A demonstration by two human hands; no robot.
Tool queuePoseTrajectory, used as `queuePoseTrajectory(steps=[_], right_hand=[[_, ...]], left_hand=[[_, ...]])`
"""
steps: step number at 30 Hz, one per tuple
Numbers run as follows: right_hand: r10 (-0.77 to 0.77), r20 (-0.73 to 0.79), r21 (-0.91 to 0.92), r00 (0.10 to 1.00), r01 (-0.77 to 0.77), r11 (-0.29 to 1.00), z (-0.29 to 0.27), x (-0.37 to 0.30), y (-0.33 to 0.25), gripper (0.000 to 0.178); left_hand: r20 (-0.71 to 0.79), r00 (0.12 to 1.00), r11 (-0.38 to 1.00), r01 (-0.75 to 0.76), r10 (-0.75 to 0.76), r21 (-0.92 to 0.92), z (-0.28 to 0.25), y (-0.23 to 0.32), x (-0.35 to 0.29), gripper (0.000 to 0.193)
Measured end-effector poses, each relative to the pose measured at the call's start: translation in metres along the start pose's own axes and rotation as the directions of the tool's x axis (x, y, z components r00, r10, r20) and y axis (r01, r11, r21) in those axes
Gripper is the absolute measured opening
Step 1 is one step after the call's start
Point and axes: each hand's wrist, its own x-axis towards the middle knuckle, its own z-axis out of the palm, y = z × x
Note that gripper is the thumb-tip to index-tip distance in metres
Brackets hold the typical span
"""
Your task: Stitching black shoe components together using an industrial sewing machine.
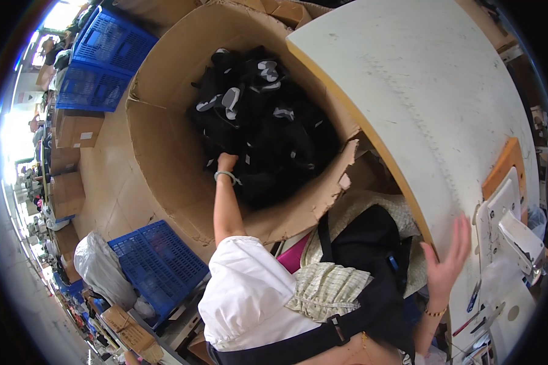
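Note:
My left hand (227,162) reaches down into a large open cardboard box (164,131), its fingers curled onto a black fabric piece at the near left side of a pile. The pile of black fabric pieces (268,131) fills the box's bottom; several carry grey and white patches, and small pale tags show among them. Which piece the fingers grip is hard to separate from the others. My right hand (449,258) is open, fingers stretched, at the edge of the pale worktable (402,79), with nothing in it.
A sewing machine (517,243) is set at the table's right, with tools (476,298) lying nearby. Blue plastic crates (158,261) stand left of me, more (97,79) at the far left. The box's near right rim is torn. Cardboard boxes (67,194) line the left.

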Motion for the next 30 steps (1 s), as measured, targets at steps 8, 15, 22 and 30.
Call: queuePoseTrajectory(steps=[8, 15, 22, 30], right_hand=[[-0.055, 0.199, -0.295, 0.979, 0.113, 0.949, 0.044, 0.040, -0.027, 0.058], [-0.070, 0.174, -0.331, 0.982, 0.125, 0.935, 0.045, 0.042, -0.023, 0.054], [-0.074, 0.195, -0.314, 0.978, 0.133, 0.940, 0.047, 0.045, -0.021, 0.049], [-0.108, 0.178, -0.258, 0.978, 0.152, 0.954, 0.044, 0.048, -0.029, 0.059]], left_hand=[[-0.010, 0.989, 0.987, -0.151, 0.150, -0.063, 0.101, 0.079, -0.032, 0.065], [-0.342, 0.857, 0.872, -0.459, 0.384, -0.172, 0.108, 0.116, 0.070, 0.077], [0.037, 0.998, 0.817, 0.065, -0.053, -0.573, 0.146, 0.147, 0.055, 0.041], [-0.526, 0.766, 0.841, -0.516, 0.369, -0.161, -0.007, 0.166, -0.039, 0.027]])
